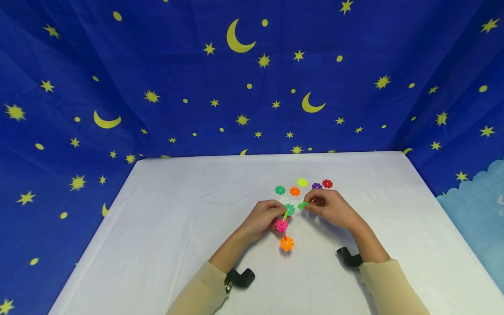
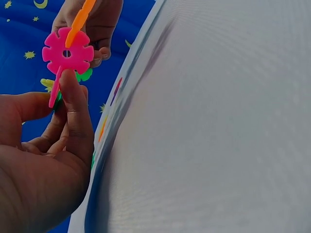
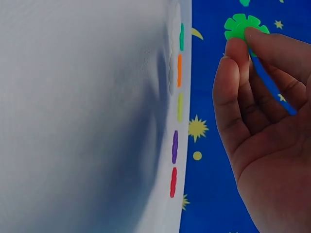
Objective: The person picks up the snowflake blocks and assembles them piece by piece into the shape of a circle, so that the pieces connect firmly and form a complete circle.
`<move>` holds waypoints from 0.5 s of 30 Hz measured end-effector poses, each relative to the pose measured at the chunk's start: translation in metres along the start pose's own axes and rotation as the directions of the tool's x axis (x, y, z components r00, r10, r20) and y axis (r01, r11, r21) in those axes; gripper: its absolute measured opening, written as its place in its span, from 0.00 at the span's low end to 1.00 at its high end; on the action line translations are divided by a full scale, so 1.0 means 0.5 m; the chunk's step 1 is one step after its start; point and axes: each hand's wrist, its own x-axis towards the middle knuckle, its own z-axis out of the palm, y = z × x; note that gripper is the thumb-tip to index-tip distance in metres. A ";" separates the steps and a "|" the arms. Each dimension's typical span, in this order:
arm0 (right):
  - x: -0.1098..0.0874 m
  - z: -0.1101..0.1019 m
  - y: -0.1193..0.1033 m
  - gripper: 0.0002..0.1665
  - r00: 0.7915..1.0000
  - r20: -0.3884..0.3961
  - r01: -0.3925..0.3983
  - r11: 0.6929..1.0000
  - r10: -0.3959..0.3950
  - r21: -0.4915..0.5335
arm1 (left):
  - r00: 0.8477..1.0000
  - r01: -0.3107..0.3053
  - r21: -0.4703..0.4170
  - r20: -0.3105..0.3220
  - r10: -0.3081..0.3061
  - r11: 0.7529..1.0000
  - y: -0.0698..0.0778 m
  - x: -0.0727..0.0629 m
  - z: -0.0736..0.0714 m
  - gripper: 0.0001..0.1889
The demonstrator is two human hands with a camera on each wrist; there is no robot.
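Observation:
My left hand (image 1: 265, 218) pinches a chain of notched, flower-shaped plastic discs between thumb and fingers. An orange disc (image 1: 287, 243) hangs at the chain's near end, a pink disc (image 1: 281, 225) sits above it, and a teal disc (image 1: 290, 209) is at the far end. A yellow disc (image 1: 285, 215) shows edge-on between pink and teal. In the left wrist view the thumb lies against a pink disc (image 2: 54, 90) seen edge-on. To the right, my right hand (image 1: 328, 208) holds a bright green disc (image 3: 238, 28) by its rim, slightly apart from the chain.
Beyond the hands, loose discs lie flat on the white table (image 1: 157, 227): teal (image 1: 280, 190), orange (image 1: 295, 191), yellow (image 1: 302, 183), purple (image 1: 316, 186) and red (image 1: 327, 183). Faint clear or whitish pieces (image 1: 293, 201) lie nearer. A blue star-patterned curtain (image 1: 220, 78) stands behind the table.

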 end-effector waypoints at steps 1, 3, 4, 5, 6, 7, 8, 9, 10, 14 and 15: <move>0.000 0.002 -0.001 0.07 1.000 0.004 0.006 1.000 -0.006 0.003 | 1.000 0.000 -0.004 0.000 0.000 1.000 0.000 0.000 0.000 0.10; 0.001 0.005 -0.004 0.07 1.000 0.013 0.017 1.000 -0.017 0.003 | 1.000 0.003 -0.012 -0.004 -0.003 1.000 0.000 0.001 0.001 0.10; 0.001 0.007 -0.005 0.07 1.000 0.016 0.021 1.000 -0.021 0.003 | 1.000 0.004 -0.017 -0.006 -0.004 1.000 0.000 0.001 0.002 0.10; 0.001 0.008 -0.006 0.06 1.000 0.019 0.022 1.000 -0.022 -0.002 | 1.000 0.012 -0.023 -0.008 -0.013 1.000 -0.001 0.002 0.002 0.10; 0.001 0.010 -0.006 0.07 0.999 0.021 0.026 1.000 -0.026 -0.008 | 1.000 0.014 -0.024 -0.008 -0.014 1.000 -0.001 0.002 0.002 0.10; 0.001 0.011 -0.007 0.07 0.999 0.023 0.029 1.000 -0.029 -0.012 | 1.000 0.014 -0.026 -0.008 -0.015 1.000 -0.001 0.002 0.003 0.10; 0.002 0.013 -0.007 0.07 0.999 0.024 0.033 0.999 -0.032 -0.015 | 1.000 0.015 -0.023 -0.009 -0.015 1.000 -0.001 0.001 0.003 0.10; 0.002 0.014 -0.007 0.07 0.999 0.025 0.036 0.999 -0.036 -0.018 | 1.000 0.016 -0.024 -0.008 -0.016 1.000 -0.002 0.001 0.003 0.10; 0.002 0.016 -0.007 0.08 0.999 0.027 0.040 0.999 -0.040 -0.019 | 1.000 0.016 -0.020 -0.006 -0.016 1.000 -0.001 0.001 0.004 0.10; 0.003 0.020 -0.007 0.08 0.998 0.033 0.060 0.998 -0.060 -0.011 | 1.000 0.011 0.003 -0.007 -0.011 1.000 0.000 -0.001 0.004 0.10; 0.003 0.021 -0.008 0.08 0.997 0.033 0.065 0.998 -0.064 -0.009 | 1.000 0.010 0.008 -0.007 -0.010 1.000 0.000 -0.001 0.004 0.10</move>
